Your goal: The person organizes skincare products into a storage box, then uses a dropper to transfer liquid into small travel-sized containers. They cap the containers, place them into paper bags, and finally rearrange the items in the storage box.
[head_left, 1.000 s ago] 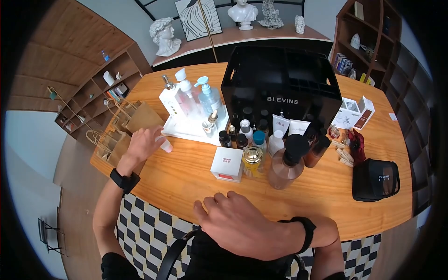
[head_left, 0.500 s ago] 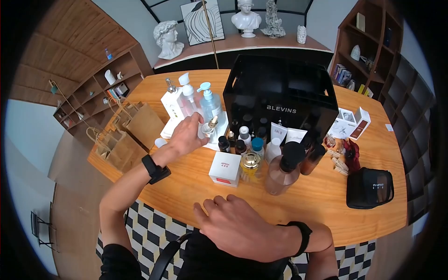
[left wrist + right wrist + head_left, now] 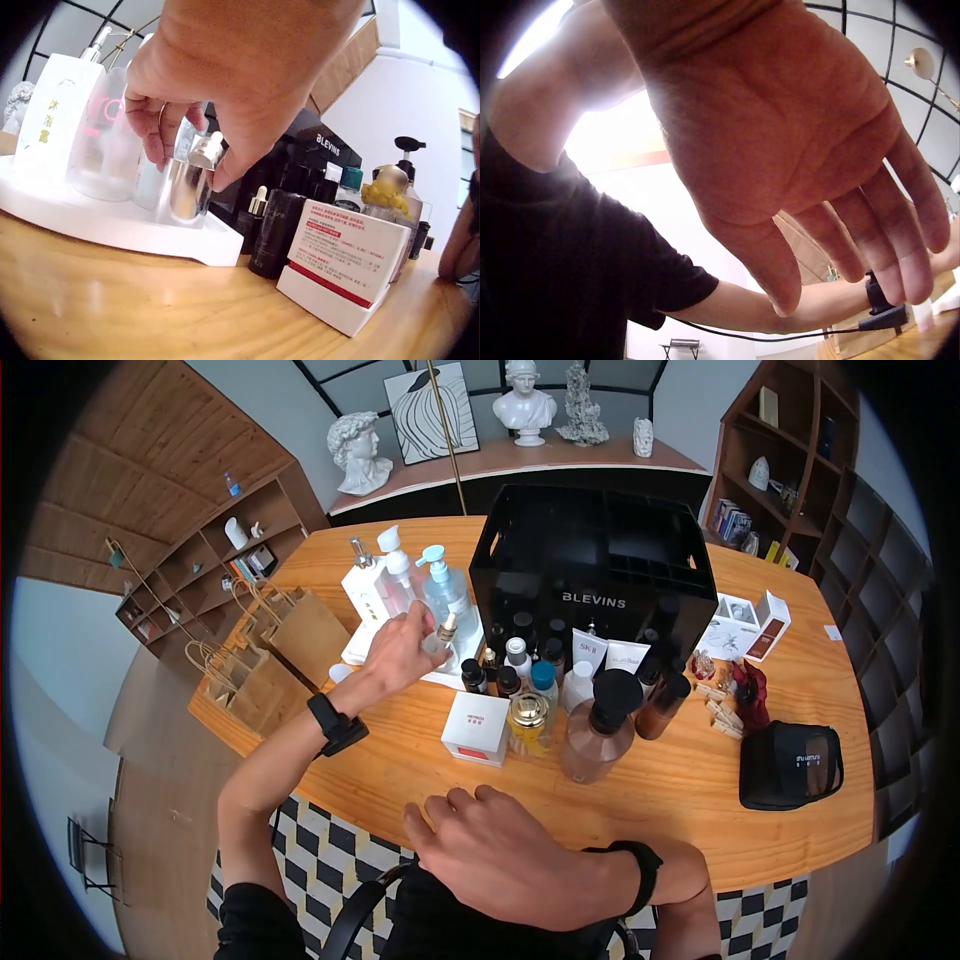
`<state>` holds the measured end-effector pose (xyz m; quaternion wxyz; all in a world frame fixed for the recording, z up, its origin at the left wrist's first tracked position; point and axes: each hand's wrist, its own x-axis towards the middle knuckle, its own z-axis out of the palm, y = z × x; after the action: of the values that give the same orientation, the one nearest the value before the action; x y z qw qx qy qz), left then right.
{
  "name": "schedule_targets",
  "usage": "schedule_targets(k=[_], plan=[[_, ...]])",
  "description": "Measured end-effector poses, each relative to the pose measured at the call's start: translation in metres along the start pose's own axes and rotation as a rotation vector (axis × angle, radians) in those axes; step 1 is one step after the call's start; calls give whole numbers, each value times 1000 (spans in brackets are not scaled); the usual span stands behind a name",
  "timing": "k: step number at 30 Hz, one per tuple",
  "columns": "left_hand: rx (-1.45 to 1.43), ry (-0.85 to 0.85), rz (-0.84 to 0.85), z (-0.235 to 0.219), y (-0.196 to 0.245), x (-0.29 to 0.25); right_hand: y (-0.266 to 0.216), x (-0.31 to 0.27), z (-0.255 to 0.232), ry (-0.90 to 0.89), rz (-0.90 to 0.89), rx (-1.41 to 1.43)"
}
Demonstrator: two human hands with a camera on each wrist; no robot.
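Observation:
My left hand reaches over the white tray. In the left wrist view the thumb and fingers of that hand grip the upper part of a shiny silver dropper bottle, which stands upright at the tray's corner. Its white-tipped dropper shows beside the fingers in the head view. Pump bottles stand behind it on the tray. Low in the head view, my right hand hovers at the table's near edge, holding nothing; its fingers hang loosely bent in the right wrist view.
A white box, a brown pump bottle and several small bottles stand before the black bin. Paper bags are at the left, a black pouch at the right. A small white item lies by my left wrist.
My left hand has moved right, from the small pink-and-white bottle left of the tray to the dropper bottle. My right hand has barely moved. The head view has shifted slightly.

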<state>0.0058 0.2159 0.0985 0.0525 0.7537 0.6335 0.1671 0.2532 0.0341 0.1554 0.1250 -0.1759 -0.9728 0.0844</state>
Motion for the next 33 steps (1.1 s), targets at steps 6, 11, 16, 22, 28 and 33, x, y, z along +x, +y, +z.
schedule_targets(k=[6,11,16,22,28,33], plan=[[-13,38,8,-21,-8,-17,-1,0,0,-8,-11,-17],[30,-44,-1,-31,-10,-47,-2,1,1,-25,2,-25],[62,-47,19,-24,-20,-66,-1,1,6,-22,2,-29],[99,-63,-9,-25,-26,-72,0,2,4,-49,16,18],[89,-80,-22,-20,-34,-74,1,3,5,-30,15,32],[92,-83,-33,-27,-34,-85,0,2,2,-70,16,38]])
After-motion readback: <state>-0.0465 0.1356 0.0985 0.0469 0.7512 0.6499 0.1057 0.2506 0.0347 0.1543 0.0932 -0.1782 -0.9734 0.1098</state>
